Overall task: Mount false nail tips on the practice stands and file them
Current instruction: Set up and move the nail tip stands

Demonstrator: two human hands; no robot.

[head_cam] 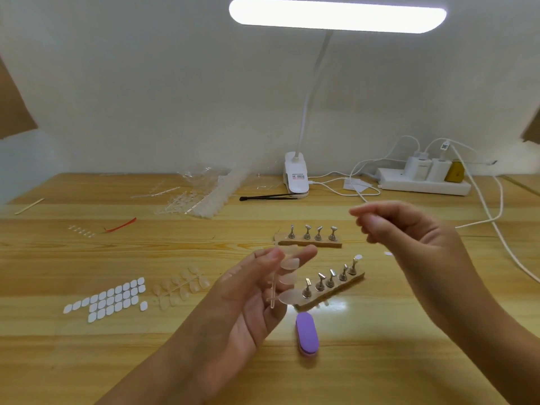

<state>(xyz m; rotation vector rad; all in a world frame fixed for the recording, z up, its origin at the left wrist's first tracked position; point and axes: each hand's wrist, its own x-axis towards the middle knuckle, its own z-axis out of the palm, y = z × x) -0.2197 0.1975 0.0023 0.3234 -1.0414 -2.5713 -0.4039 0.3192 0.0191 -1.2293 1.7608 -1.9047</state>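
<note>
With the strip of nail tips [288, 266] pinched in the left hand [242, 302] grip above the near stand [336, 293], and the right hand [409, 232] grip curled on contents that cannot be told, one tip should be twisted off cleanly and seated squarely.

A nail-work desk [146, 346] against a plain wall [146, 83]. Nail stands [330, 285], a clip lamp [296, 176] and a power strip [423, 184] sit on it.
</note>
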